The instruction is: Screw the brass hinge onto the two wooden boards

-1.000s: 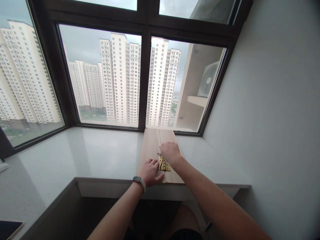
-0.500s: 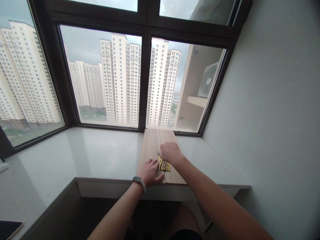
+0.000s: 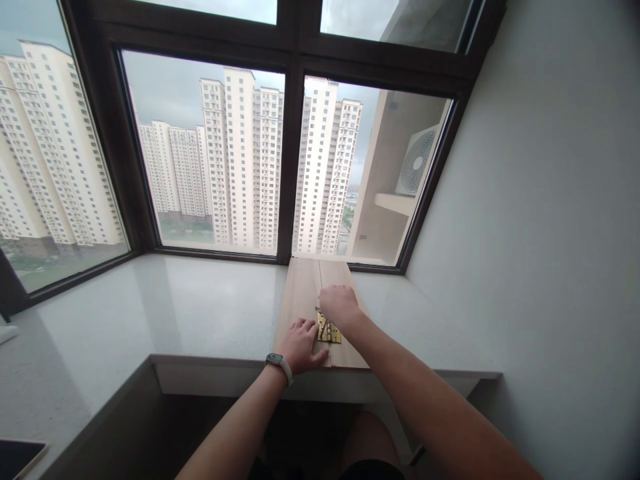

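Note:
A brass-coloured hinge [image 3: 330,331] lies across the seam between two pale wooden boards [image 3: 303,288]. My left hand [image 3: 301,345] rests on the left board with its fingers spread, fingertips at the hinge's left edge and thumb below it. Closed into a fist, my right hand [image 3: 340,304] is over the top of the hinge and hides part of it. A small dark metal bit shows at the fist's left side, and a thin dark line slants over the hinge. What the fist grips is mostly hidden, so I cannot tell its kind.
The boards lie on a white stone sill [image 3: 215,300], reaching from the window frame [image 3: 293,167] to the sill's front edge. A grey-white wall [image 3: 540,220] rises on the right. A dark flat object [image 3: 20,459] sits at the lower left.
My right fist and forearm have shifted and turned slightly to the left over the hinge. My left hand stays in place on the board.

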`<state>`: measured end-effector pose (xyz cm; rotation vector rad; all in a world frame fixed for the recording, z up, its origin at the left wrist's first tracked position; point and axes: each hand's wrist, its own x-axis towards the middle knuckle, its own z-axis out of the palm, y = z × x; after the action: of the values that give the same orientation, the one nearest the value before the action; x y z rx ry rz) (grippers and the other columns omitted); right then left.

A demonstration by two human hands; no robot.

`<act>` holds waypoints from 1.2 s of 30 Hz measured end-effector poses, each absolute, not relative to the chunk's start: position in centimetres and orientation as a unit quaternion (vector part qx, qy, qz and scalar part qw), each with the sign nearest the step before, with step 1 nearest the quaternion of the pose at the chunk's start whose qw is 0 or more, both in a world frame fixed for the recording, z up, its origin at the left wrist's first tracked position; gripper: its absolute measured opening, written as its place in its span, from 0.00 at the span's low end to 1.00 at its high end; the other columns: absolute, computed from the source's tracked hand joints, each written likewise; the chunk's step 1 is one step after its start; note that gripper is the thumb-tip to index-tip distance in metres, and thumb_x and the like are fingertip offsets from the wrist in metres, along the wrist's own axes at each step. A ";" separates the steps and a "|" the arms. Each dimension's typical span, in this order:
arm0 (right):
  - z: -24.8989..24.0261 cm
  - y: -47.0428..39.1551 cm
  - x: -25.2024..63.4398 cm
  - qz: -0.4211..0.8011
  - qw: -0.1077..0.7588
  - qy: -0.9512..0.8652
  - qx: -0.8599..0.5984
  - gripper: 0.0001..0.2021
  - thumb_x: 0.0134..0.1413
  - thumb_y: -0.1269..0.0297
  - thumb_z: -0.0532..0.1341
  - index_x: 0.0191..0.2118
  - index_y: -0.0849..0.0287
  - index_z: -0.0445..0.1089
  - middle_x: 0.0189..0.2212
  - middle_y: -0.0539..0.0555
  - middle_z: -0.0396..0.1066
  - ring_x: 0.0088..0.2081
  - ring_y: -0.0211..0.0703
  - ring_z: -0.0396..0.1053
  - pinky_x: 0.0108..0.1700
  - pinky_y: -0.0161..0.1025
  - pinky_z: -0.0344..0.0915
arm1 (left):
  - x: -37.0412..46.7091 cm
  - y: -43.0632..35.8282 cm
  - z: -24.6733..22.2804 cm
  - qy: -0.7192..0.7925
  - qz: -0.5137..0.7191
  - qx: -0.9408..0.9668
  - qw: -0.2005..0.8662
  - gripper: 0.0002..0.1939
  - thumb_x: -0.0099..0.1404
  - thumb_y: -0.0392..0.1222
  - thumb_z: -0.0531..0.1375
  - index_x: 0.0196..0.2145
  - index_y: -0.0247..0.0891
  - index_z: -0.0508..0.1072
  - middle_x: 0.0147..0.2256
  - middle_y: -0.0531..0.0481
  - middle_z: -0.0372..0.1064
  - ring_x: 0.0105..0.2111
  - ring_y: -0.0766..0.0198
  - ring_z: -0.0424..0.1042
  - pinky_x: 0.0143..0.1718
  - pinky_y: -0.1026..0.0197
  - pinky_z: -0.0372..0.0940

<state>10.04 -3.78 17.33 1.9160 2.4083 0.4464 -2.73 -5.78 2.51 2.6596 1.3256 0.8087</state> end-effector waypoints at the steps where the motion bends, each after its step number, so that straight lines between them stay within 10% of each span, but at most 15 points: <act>1: 17.4 -3.9 10.2 0.158 0.022 0.801 0.577 0.19 0.66 0.62 0.51 0.43 0.62 0.79 0.39 0.67 0.78 0.41 0.52 0.77 0.41 0.42 0.68 | -2.8 -5.8 2.5 0.429 0.262 0.864 0.032 0.31 0.62 0.62 0.58 0.57 0.44 0.66 0.54 0.43 0.66 0.55 0.44 0.61 0.57 0.45 0.58; 25: 17.3 -4.2 10.2 0.071 -0.018 0.698 0.712 0.23 0.67 0.51 0.49 0.43 0.60 0.78 0.41 0.67 0.78 0.42 0.51 0.77 0.41 0.40 0.67 | -2.9 -5.8 2.7 0.430 0.260 0.864 0.032 0.30 0.62 0.63 0.58 0.56 0.44 0.67 0.54 0.43 0.66 0.55 0.44 0.61 0.57 0.44 0.57; 36: 18.4 -4.7 11.3 0.178 0.046 0.840 0.510 0.25 0.67 0.53 0.48 0.39 0.61 0.80 0.36 0.65 0.79 0.40 0.51 0.77 0.43 0.42 0.67 | -3.1 -5.8 2.6 0.430 0.260 0.864 0.027 0.30 0.62 0.63 0.58 0.56 0.44 0.66 0.53 0.43 0.66 0.55 0.45 0.61 0.57 0.45 0.58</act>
<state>11.26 -4.65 18.44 1.5562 2.5650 0.5432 -3.11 -5.79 2.65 2.6683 1.3290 0.8028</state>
